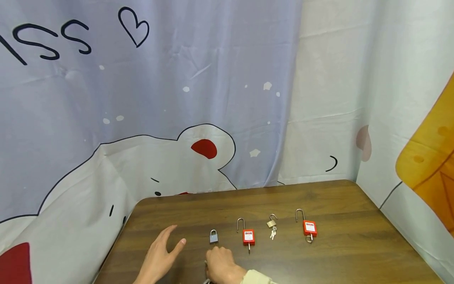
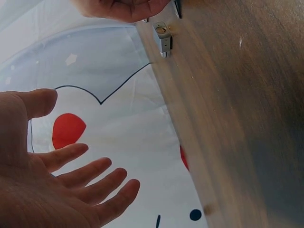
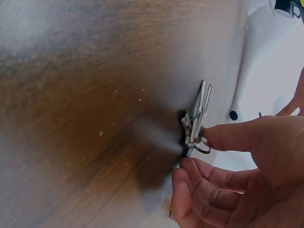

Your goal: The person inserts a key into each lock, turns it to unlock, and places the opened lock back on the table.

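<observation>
My right hand [image 1: 221, 263] pinches a small bunch of metal keys [image 3: 198, 116] on a ring between thumb and curled fingers, low over the table. The hand hides most of the keys in the head view. Just beyond its knuckles stands a small grey padlock [image 1: 213, 238] with its shackle closed; its underside with the keyhole faces the left wrist view. To the left, my left hand [image 1: 159, 252] is held over the table with spread fingers, touching nothing. Right of the right hand lies a red padlock [image 1: 248, 237] with a raised shackle and a key in it.
Farther right lie a small brass padlock [image 1: 271, 224] with an open shackle and keys [image 1: 273, 233], and another red padlock [image 1: 309, 228], unlatched, with a key and ring. They lie in a row on the wooden table [image 1: 340, 256]. A printed curtain [image 1: 213, 71] hangs behind its back edge.
</observation>
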### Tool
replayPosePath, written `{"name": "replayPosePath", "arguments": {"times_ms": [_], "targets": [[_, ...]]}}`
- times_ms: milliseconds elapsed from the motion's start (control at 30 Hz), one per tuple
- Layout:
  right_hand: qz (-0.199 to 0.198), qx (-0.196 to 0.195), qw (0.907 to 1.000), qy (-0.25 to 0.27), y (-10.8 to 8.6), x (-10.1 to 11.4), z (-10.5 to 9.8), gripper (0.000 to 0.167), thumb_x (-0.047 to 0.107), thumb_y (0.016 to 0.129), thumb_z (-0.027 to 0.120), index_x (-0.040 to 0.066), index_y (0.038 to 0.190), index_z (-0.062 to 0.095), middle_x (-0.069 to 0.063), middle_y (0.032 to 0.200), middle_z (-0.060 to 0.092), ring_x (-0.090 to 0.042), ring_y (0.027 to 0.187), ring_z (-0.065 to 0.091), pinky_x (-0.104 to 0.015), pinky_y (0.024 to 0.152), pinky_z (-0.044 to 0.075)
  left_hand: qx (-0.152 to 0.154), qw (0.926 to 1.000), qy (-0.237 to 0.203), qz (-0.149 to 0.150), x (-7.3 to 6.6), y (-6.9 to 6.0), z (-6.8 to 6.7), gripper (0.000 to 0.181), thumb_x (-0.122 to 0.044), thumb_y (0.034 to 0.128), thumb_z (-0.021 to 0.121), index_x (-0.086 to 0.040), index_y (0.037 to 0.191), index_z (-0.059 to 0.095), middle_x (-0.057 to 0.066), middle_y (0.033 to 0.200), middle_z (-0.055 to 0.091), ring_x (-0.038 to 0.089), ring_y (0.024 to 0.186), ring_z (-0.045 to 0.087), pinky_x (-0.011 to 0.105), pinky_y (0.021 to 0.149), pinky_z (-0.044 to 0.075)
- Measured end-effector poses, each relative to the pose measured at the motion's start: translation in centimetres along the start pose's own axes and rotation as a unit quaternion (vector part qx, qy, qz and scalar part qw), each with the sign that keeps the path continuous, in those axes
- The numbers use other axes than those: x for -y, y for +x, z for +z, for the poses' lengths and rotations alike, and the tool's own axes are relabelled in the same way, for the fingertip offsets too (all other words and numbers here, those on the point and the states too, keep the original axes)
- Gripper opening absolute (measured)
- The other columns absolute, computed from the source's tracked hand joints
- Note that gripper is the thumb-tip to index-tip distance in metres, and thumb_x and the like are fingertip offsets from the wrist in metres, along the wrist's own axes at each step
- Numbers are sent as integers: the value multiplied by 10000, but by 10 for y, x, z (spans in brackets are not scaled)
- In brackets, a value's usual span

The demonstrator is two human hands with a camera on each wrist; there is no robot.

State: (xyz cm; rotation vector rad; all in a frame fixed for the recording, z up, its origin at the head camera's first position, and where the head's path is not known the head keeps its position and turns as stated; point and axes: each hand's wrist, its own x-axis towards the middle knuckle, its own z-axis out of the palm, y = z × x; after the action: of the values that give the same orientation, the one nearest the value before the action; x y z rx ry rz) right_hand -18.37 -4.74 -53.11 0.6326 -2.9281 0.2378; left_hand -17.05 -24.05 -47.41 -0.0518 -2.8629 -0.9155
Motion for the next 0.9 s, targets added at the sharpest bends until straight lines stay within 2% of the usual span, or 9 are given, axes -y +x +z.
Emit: {"name": "replayPosePath", "arguments": {"times_ms": [267,500,900], "targets": [[10,-282,9996,53,0,-2,-3,175,151,583,817,122,631,651,-59,678,692,-224,605,660,-336,495,504,3,10000,-10,37,1,0,1,761,-649,915,518,-128,1461,420,172,1530,406,472,1350,428,649,1018,403],[127,-64,9994,320,-1,-5,-4,160,100,588,798,120,628,645,-63,690,693,-234,628,664,-338,520,510,-48,10000,19,74,1,-1,4,758,-649,909,530,-126,1449,435,173,1514,427,461,1343,441,642,1020,406],[123,-22,9980,616,0,-7,-3,163,61,600,765,128,603,616,-67,679,674,-218,588,631,-345,484,477,-85,10000,24,8,0,-1,4,756,-652,904,537,-134,1446,442,167,1505,440,457,1342,444,644,1013,408]]}}
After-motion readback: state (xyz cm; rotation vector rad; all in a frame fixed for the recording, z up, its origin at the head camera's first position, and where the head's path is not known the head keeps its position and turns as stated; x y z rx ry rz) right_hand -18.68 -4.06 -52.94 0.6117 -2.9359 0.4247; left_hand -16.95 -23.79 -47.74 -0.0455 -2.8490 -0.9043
